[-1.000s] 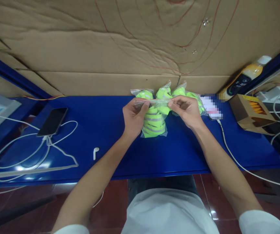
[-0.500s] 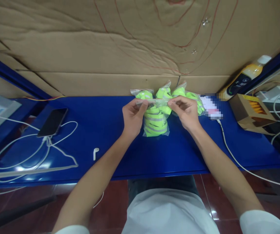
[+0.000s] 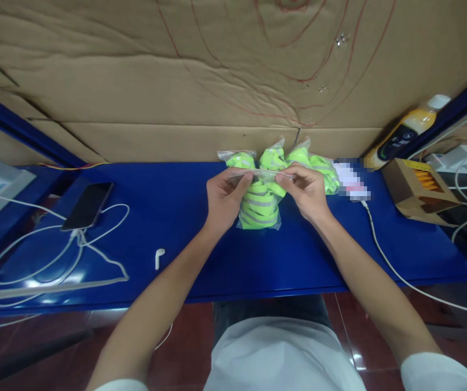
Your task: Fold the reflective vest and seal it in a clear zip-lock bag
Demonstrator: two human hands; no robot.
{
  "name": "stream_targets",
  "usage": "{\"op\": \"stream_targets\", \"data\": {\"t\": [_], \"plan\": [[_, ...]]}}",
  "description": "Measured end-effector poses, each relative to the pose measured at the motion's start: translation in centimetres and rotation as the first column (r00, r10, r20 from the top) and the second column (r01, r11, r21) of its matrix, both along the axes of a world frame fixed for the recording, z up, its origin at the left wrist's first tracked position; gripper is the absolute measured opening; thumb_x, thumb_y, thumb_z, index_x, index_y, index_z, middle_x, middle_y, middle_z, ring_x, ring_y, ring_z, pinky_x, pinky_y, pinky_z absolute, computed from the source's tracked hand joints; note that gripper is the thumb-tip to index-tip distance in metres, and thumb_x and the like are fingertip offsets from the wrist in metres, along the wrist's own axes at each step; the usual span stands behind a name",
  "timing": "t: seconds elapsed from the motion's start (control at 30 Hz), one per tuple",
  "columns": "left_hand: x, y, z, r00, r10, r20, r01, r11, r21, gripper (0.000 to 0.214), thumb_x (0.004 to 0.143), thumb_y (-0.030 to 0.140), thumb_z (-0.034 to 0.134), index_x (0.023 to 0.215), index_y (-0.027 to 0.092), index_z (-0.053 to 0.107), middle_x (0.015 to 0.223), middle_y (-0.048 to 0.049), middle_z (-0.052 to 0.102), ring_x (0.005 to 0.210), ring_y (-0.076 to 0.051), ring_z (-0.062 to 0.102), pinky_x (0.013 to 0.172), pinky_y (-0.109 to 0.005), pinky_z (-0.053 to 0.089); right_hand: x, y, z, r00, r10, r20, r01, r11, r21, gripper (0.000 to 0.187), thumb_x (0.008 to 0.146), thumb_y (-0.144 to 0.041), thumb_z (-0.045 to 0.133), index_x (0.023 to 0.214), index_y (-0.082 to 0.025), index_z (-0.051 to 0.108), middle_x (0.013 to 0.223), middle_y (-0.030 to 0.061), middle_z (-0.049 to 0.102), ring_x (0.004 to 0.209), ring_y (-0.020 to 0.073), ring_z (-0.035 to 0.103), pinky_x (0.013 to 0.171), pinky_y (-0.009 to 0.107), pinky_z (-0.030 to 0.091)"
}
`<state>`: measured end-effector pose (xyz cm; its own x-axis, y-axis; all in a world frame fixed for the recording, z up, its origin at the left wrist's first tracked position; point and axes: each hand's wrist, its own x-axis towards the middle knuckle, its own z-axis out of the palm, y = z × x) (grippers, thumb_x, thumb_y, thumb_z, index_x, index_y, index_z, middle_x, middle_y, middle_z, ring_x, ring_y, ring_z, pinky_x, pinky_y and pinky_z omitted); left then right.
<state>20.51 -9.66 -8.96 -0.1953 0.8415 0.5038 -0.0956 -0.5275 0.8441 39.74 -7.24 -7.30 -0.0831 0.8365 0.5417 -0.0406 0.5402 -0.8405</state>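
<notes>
A clear plastic bag (image 3: pixel 258 209) stuffed with neon-green reflective bands hangs just over the blue table (image 3: pixel 225 255). My left hand (image 3: pixel 222 199) pinches the left end of its top strip, and my right hand (image 3: pixel 304 189) pinches the right end. Behind it, three more filled bags (image 3: pixel 277 156) of the same green bands lean against the cardboard wall (image 3: pixel 201 81).
A black phone (image 3: pixel 88 205) on a white cable (image 3: pixel 54 255) lies at the left, with a white earbud (image 3: pixel 159 257) nearer the middle. At the right stand an orange drink bottle (image 3: pixel 406 132), a small brown carton (image 3: pixel 418 190) and another white cable (image 3: pixel 396 271).
My right hand has slid a little left along the bag's top strip, toward my left hand. The bag has stayed in about the same place.
</notes>
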Motion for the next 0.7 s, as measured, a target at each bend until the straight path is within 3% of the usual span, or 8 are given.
{"op": "stream_targets", "data": {"t": [0.13, 0.3, 0.43, 0.7], "plan": [[0.0, -0.4, 0.2, 1.000, 0.025, -0.016, -0.025, 1.000, 0.015, 0.024, 0.089, 0.045, 0.086, 0.086, 0.021, 0.080, 0.079, -0.0019, 0.071, 0.072, -0.014, 0.064, 0.067, -0.026, 0.051, -0.2, -0.2, 0.2, 0.998, 0.052, 0.037, -0.054, 0.997, 0.051, 0.014, 0.082, -0.036, 0.088, 0.090, -0.026, 0.082, 0.085, 0.0015, 0.074, 0.081, 0.0175, 0.066, 0.076, 0.034, 0.051], [0.0, -0.9, 0.6, 0.998, 0.017, -0.065, -0.016, 1.000, 0.022, 0.020, 0.092, 0.043, 0.083, 0.089, 0.023, 0.081, 0.080, -0.0024, 0.072, 0.072, -0.015, 0.065, 0.067, -0.027, 0.052, -0.6, -0.9, 0.7, 0.999, 0.001, 0.051, -0.002, 1.000, 0.024, 0.016, 0.081, -0.040, 0.088, 0.081, -0.026, 0.080, 0.079, 0.0008, 0.072, 0.076, 0.0180, 0.063, 0.073, 0.035, 0.050], [0.2, -0.7, 0.7, 0.999, -0.013, -0.044, 0.013, 1.000, 0.008, 0.021, 0.087, 0.044, 0.088, 0.091, 0.024, 0.084, 0.088, -0.0040, 0.078, 0.079, -0.018, 0.072, 0.074, -0.030, 0.057, -0.7, -1.2, 0.9, 0.998, -0.022, 0.064, 0.020, 0.999, 0.030, 0.020, 0.081, -0.044, 0.087, 0.078, -0.026, 0.079, 0.078, 0.0012, 0.072, 0.075, 0.0186, 0.063, 0.073, 0.036, 0.050], [0.2, -1.1, 1.1, 0.999, -0.029, -0.029, 0.029, 0.999, -0.013, 0.015, 0.085, 0.036, 0.090, 0.087, 0.023, 0.084, 0.085, -0.0030, 0.080, 0.076, -0.017, 0.073, 0.071, -0.029, 0.056, -1.0, -1.5, 1.0, 0.997, 0.025, 0.071, -0.030, 0.997, 0.065, 0.005, 0.082, -0.027, 0.086, 0.086, -0.027, 0.083, 0.080, 0.0006, 0.074, 0.077, 0.0172, 0.063, 0.073, 0.034, 0.050]]}}
